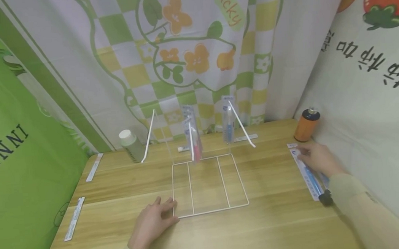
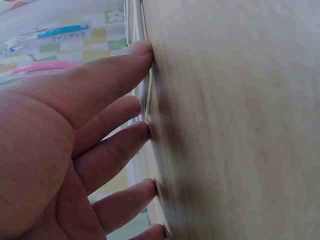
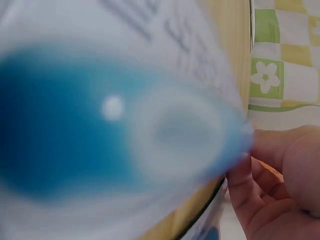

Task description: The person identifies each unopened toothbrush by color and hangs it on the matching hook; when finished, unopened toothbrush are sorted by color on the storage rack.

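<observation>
Toothbrush pack [image 1: 310,176], flat on the surface [image 1: 277,226] near the right edge, is pinched at its far end by the right hand [image 1: 319,159]. It is judged light, slippery and flexible, best gripped by its card edges. The left hand [image 1: 154,222], fingers straight, presses the wire rack [image 1: 208,185].

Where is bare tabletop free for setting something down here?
Free: the wood between the white wire rack and the right hand, and the near edge before the left hand. Crowded: the back edge, with hanging toothbrush packs, white bottle and orange bottle.
</observation>
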The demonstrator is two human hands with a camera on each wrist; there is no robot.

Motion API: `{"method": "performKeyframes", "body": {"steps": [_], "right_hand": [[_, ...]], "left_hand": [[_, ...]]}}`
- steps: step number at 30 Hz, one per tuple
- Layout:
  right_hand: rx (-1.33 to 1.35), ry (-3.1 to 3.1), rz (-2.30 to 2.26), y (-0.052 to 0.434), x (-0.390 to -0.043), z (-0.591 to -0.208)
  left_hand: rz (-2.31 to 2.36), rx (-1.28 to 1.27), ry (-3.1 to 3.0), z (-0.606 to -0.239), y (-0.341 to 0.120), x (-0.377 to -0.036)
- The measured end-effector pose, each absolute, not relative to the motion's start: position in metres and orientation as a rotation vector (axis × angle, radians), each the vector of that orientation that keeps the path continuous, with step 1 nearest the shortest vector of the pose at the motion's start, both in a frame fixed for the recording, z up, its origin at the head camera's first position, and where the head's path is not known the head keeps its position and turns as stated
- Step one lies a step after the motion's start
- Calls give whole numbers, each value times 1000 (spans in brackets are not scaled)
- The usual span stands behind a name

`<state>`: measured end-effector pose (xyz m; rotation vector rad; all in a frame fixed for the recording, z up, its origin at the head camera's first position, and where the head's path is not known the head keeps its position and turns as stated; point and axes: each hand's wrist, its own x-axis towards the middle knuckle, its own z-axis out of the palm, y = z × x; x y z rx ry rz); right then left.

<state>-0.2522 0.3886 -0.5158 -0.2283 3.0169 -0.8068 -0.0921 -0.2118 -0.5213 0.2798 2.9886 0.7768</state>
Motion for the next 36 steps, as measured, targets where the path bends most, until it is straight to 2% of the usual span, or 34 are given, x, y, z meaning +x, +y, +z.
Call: {"method": "performKeyframes", "body": {"steps": [11,26,36], "right_hand": [[-304,3119,-890,386,-255,-522],[-281,3125,-949,369,-240,-499],[-361,3177,-1111,361,-229,-485]], "left_hand": [[793,267,2971,-520,-213,-91],[787,272,2978,-520,-210,-91],[776,276,2986,-521,-211,-91]]}}
